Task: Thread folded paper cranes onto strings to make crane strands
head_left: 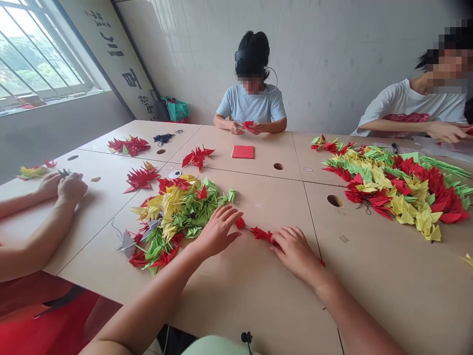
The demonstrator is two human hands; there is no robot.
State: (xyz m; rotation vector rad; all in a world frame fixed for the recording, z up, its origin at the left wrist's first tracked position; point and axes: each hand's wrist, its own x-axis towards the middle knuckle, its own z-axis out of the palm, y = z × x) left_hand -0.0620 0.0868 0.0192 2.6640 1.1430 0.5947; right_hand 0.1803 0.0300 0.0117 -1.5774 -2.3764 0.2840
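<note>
Head view: the left hand [220, 230] spreads, seemingly empty; the right hand [295, 250] curls over small red folded-paper pieces [261, 234] lying between both, probably for easy reach, its grip unclear. At their ten o'clock sits a green-yellow-red folded-paper heap [177, 209].

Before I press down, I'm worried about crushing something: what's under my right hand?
Red paper shows beside your right hand: some at the fingertips, a red bit near the wrist. Anything beneath the palm is hidden.
</note>
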